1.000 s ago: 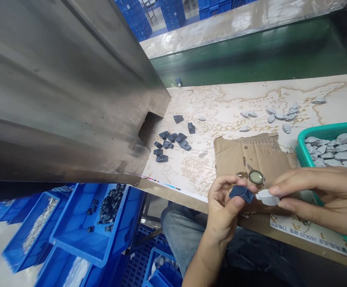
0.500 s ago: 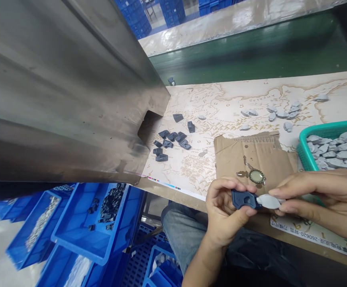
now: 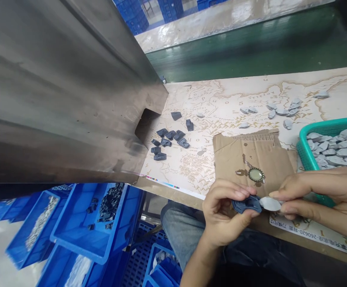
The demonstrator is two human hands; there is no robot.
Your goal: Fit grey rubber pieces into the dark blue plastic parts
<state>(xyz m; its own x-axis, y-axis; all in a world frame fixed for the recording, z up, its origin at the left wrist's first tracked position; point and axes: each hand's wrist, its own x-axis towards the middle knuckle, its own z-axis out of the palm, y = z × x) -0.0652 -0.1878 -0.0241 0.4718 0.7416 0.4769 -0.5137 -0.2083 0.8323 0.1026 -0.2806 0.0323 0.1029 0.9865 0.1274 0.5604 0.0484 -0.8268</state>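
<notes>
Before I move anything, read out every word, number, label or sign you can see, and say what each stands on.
"260620-背面 刀模尺寸": upside down, on the white strip at the near edge of the map sheet; more characters on the strip are too blurred to quote.
Place lettering across the map sheet: too small or faint to read as words.

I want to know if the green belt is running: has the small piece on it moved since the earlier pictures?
Yes: the small piece has moved left along the green belt, to the metal panel's edge.
</notes>
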